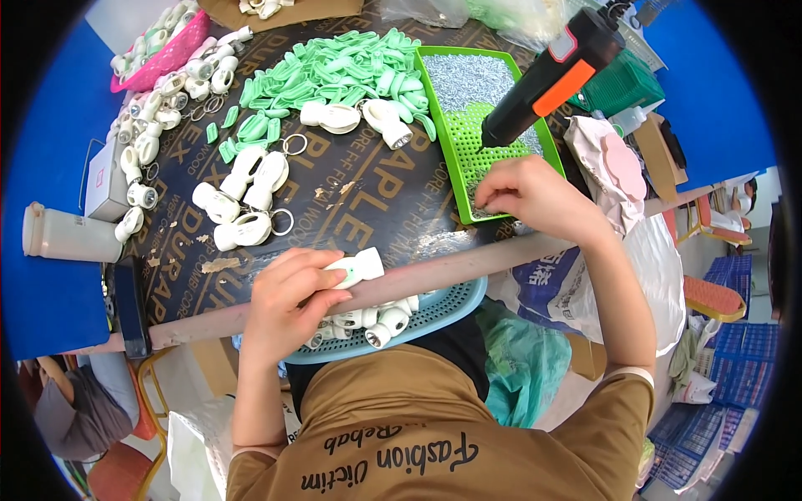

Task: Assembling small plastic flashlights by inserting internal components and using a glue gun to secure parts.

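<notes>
Nearest, a light-blue perforated plastic basket (449, 311) is seen below the counter's edge, with white plastic flashlights (390, 324) lying in it. Just above, at the near edge of the dark brown, gold-printed counter (334, 227), a small white plastic flashlight with a pale green inset (364, 265) is held by the left hand (288, 292); its grip is clamped on one end, thumb against fingers, and the wider white end is left pointing right. The shell is judged to be light, stiff and rather slippery, tough enough for a firm pinch, and is best taken by the sides of the body, with the inset kept uncovered. To the right, the fingers of the right hand (535, 196) are curled down into the near end of a bright green plastic tray (443, 138); whether that grip is closed on anything cannot be told. Farther off, more white flashlights with metal rings (251, 188) are grouped, and a black-and-orange power screwdriver (535, 88) is suspended over the tray. Beyond, small silver screws (472, 77) are heaped in the tray's far end, beside piled mint-green plastic pieces (342, 71).
</notes>
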A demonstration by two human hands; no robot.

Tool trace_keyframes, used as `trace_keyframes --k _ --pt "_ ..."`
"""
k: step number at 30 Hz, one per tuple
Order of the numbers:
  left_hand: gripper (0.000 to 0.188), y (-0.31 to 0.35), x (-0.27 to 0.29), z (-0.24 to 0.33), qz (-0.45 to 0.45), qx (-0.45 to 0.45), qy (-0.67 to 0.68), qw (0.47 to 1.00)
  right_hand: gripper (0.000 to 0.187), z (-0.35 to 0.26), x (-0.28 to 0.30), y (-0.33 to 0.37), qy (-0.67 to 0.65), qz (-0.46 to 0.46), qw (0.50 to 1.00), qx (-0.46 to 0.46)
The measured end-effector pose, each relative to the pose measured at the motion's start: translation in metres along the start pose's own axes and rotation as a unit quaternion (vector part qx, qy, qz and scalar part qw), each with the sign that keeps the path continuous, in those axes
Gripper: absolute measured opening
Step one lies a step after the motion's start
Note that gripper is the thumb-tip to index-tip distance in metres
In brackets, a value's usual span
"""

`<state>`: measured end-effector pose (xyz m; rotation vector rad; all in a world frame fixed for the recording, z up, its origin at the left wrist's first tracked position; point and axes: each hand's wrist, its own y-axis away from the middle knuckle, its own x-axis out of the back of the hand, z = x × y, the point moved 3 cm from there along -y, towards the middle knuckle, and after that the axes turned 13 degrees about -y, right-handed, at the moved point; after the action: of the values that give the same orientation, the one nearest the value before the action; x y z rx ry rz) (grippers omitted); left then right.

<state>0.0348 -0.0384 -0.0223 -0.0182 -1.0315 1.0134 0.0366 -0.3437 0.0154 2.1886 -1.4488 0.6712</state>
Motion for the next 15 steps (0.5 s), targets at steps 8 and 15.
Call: trace_keyframes --k 8,15 --pt "0.022 0.001 -0.001 0.001 -0.003 0.004 0.001 1.0 0.009 -0.001 -0.002 -0.001 0.024 0.013 1.0 -0.004" --pt "0.023 -0.001 -0.001 0.0 -0.004 -0.001 0.0 1.0 0.026 -0.002 -0.005 0.0 -0.011 0.097 0.995 -0.003"
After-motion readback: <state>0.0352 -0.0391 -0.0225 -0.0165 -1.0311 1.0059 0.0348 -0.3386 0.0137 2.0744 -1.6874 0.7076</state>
